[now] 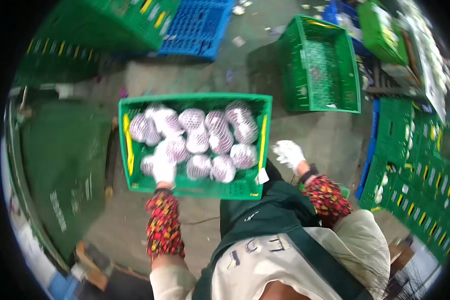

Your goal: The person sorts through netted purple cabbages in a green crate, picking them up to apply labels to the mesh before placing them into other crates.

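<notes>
A green crate with yellow strips at both ends stands in front of me. Inside it lie several round purplish items in white foam nets. My left hand, in a white glove, reaches into the crate's near left part, against the netted items; its fingers are blurred among them, and whether it grips one is unclear. My right hand, also gloved in white, hangs just right of the crate, its fingers apart and nothing in them.
An empty-looking green crate stands on the floor at upper right. Stacked green crates line the right side. A blue crate and green crates are at upper left. A dark green panel stands at left.
</notes>
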### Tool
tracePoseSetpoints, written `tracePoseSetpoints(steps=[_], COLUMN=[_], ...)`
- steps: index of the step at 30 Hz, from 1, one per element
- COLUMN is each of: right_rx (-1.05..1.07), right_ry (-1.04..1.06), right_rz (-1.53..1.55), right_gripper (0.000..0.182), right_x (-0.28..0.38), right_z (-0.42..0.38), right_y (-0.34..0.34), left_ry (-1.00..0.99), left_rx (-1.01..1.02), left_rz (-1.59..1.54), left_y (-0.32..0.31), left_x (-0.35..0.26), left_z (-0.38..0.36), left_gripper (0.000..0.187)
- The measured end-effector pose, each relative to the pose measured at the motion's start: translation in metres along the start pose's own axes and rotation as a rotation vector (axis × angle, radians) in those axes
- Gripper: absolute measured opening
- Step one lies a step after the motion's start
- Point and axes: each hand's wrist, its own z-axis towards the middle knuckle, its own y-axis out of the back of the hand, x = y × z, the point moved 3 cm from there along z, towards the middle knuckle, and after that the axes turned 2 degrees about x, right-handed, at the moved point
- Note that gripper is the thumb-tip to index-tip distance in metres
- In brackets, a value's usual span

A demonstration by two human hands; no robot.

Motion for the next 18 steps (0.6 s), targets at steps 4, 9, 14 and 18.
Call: tracePoseSetpoints(steps=[4,9,14,18], right_rx=[-0.082,-0.216,-0.166,-0.053], right_ry=[-0.106,0.131,0.217,0.035], right_rz=[-0.294,-0.264,-0.162,0.082], right_gripper=[0.037,0.036,0.020,0.013], right_x=[-0.013,-0.048,-0.033,-0.019], right_z=[0.017,0.021,0.010,0.014], right_y=[-0.047,-0.055,-0.074,-0.073], left_ry=[0.339,0.647,0.564,0.621], left_rx=[-0.403,-0.280,-0.270,-0.260], left_rz=[0.122,-0.259,-0.535,-0.397], left_y=[0.087,0.065,0.063,0.081], left_x=[0.071,0.229,0.218,0.192], left_z=[0.020,0.048,0.049,0.039], left_gripper=[0.049,0.027,0.013,0.014])
